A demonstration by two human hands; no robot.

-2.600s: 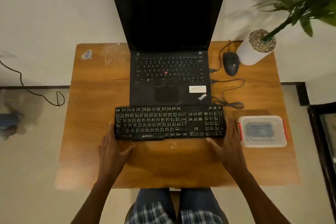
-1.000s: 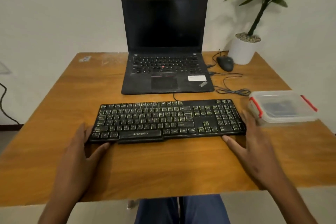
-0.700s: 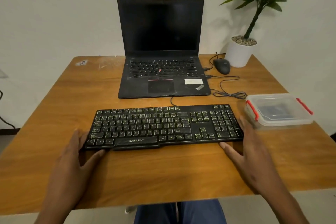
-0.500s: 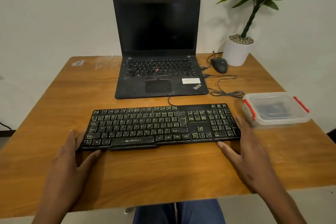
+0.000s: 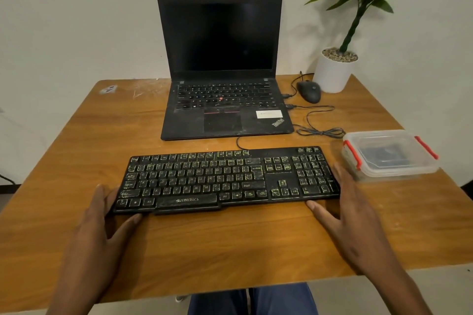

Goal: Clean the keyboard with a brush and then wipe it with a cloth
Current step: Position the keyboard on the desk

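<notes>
A dusty black keyboard [image 5: 225, 179] lies flat on the wooden table [image 5: 230, 245], in front of the laptop. My left hand [image 5: 102, 227] rests at the keyboard's left end, fingers straight along its side and thumb against the front edge. At the right end, my right hand [image 5: 350, 217] lies the same way, fingers straight beside the number pad and thumb at the front corner. I see no brush or cloth in the open. A clear lidded box [image 5: 389, 156] with red clips sits right of the keyboard and holds something dark that I cannot make out.
An open black laptop [image 5: 225, 110] stands behind the keyboard. To its right are a black mouse [image 5: 309, 91], a coiled cable [image 5: 320, 132] and a white plant pot [image 5: 332, 74]. The wall is right behind the table.
The view has tilted from top-down to a lower, forward angle. Both hands stay at the keyboard's two ends, and the keyboard has hardly shifted on the table.
</notes>
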